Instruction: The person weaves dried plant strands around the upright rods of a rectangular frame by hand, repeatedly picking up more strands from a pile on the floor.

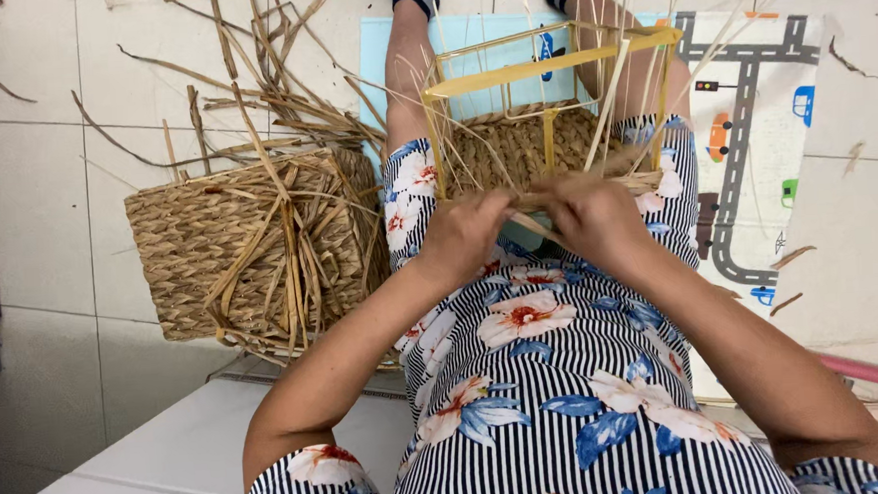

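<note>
One half-woven basket [539, 147] on a yellow wire frame [550, 66] is seen on the lap, and one finished basket [209, 244] on the floor at left. A straw strand [538, 230] is pinched by the left hand [464, 238] and right hand [598, 219], both closed at the near rim.

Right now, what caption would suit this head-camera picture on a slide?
Both hands, left and right, work straw strands into a half-woven basket on a yellow wire frame, a finished woven basket beside.

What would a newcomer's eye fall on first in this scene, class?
First, the left hand and right hand meeting at the centre, pinching straw strands against a half-woven basket on a yellow wire frame resting on the lap. Next, the finished woven basket on the floor to the left, loose straw strewn over it.
</note>
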